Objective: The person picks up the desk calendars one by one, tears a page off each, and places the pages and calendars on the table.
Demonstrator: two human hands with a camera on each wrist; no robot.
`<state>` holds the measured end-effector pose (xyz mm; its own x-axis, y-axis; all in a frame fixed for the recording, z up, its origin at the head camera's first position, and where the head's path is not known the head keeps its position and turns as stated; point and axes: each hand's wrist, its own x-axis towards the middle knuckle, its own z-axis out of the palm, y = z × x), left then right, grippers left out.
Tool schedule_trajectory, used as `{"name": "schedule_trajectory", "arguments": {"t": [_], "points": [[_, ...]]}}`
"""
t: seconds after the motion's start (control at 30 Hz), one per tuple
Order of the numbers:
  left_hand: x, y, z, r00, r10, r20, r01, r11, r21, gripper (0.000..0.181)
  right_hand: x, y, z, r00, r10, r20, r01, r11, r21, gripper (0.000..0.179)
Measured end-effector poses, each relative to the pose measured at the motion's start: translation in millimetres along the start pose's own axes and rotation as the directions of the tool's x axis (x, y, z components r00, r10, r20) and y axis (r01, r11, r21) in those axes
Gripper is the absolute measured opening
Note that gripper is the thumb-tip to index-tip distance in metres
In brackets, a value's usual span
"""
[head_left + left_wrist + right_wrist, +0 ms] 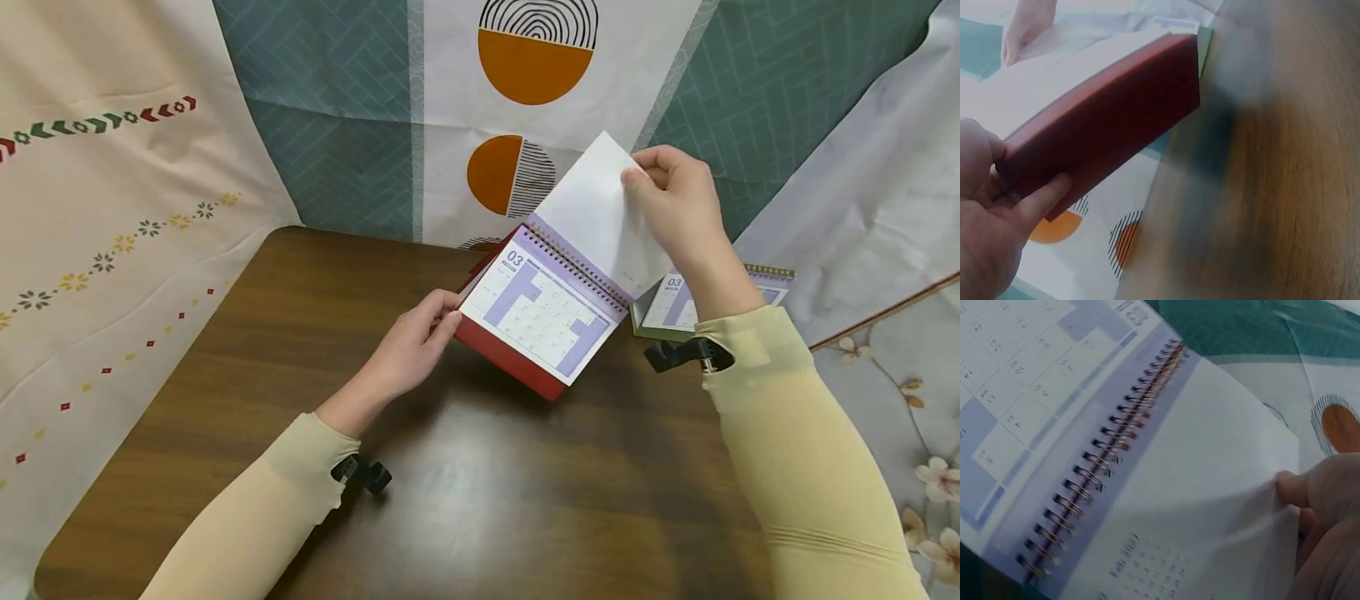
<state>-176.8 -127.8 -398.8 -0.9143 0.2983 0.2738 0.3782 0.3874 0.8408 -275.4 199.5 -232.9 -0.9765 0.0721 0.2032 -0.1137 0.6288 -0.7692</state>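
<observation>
A spiral-bound desk calendar with a red base shows a lilac and white page marked 03 in the head view. My left hand grips its left corner, thumb by the page and fingers on the red base, which the left wrist view shows from below. Pinched at the outer edge between thumb and fingers of my right hand is a raised page, swung up over the coil. In the right wrist view, small print reading Feb 2021 shows on that page, beside the metal spiral binding.
A second desk calendar with a green base and a 03 page stands at the right, partly behind my right forearm. Patterned cloth hangs behind the brown wooden table. Black wrist straps sit on both sleeves.
</observation>
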Motion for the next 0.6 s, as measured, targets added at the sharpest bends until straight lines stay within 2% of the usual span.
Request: {"name": "schedule_trajectory", "arguments": {"t": [0.1,0.23,0.4,0.5,0.6], "points": [[-2.5,-2.4,-2.1,1.000,-0.004,0.000,0.004,1.000,-0.004,0.028,-4.9,-6,-1,0.996,-0.022,0.084,0.028,0.997,-0.065,0.046],[-3.9,-5.5,-0.6,1.000,-0.004,-0.014,0.004,1.000,-0.016,0.029,-10.0,-11,3,0.991,-0.042,0.128,0.057,0.991,-0.118,0.046],[-5.6,-6.2,3.1,0.999,-0.035,-0.041,0.034,0.999,-0.033,0.024,-14.4,-14,8,0.992,-0.112,0.063,0.115,0.991,-0.061,0.038],[-3.9,-5.5,5.4,0.995,-0.076,-0.059,0.076,0.997,0.008,0.026,-18.1,-18,12,0.988,-0.151,0.015,0.152,0.988,-0.029,0.037],[0.7,-3.9,6.8,0.992,-0.102,-0.077,0.107,0.993,0.056,0.028,-23.3,-24,16,0.980,-0.197,0.002,0.197,0.980,-0.033,0.038]]}}
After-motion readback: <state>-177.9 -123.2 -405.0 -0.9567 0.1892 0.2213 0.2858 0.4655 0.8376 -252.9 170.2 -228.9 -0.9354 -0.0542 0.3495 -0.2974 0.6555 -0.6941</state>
